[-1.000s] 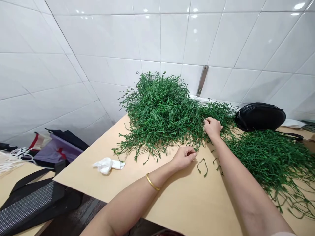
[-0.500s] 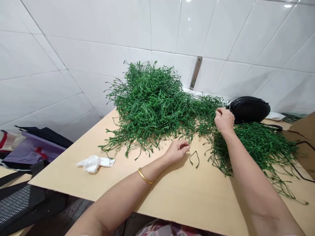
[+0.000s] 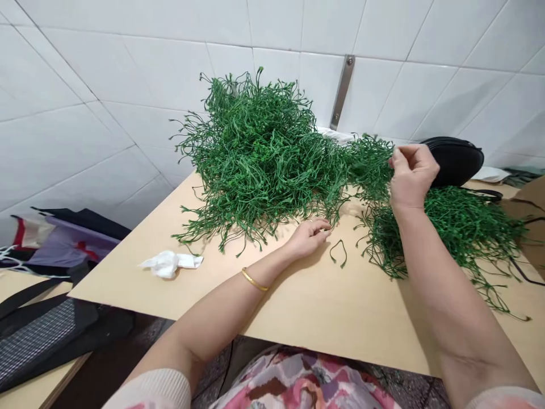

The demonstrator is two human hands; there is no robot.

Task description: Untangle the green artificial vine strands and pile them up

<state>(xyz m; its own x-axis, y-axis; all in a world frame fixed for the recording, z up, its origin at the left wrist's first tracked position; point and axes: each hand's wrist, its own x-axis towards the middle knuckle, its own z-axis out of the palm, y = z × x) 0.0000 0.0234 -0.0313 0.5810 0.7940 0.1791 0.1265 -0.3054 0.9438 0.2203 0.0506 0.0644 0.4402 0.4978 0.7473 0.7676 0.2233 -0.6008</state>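
So your main heap of green stems (image 3: 255, 153) is a proper tangle: skinny, wiry-looking strands, deep green, curling every which way, with little bud-like knobs at the tips and a few brighter green spots mixed in. It sits on the pale wood-look table (image 3: 340, 312), toward the back by the white tiled wall (image 3: 170, 68), tallest at its left part and trailing off lower to the right. There's a second, flatter pile of the same stuff (image 3: 468, 233) on the right, partly behind your right forearm, with loose ends straggling out over the tabletop.

Your right hand (image 3: 413, 176) is up at the right end of the main heap, thumb and forefinger brought together in a pinch; can't tell if there's a stem between them. The black bag (image 3: 457, 162) is just behind it. Your left hand (image 3: 310, 236) is low at the heap's front edge, fingers half curled, tips close together, and I can't make out whether they meet or hold anything. Just right of it, one single stem (image 3: 340, 241) lies bent in a narrow upside-down V, a darker knob at each end. Gold bangle (image 3: 254, 280) on your left wrist, crumpled white tissue (image 3: 168, 264) well off to the left.
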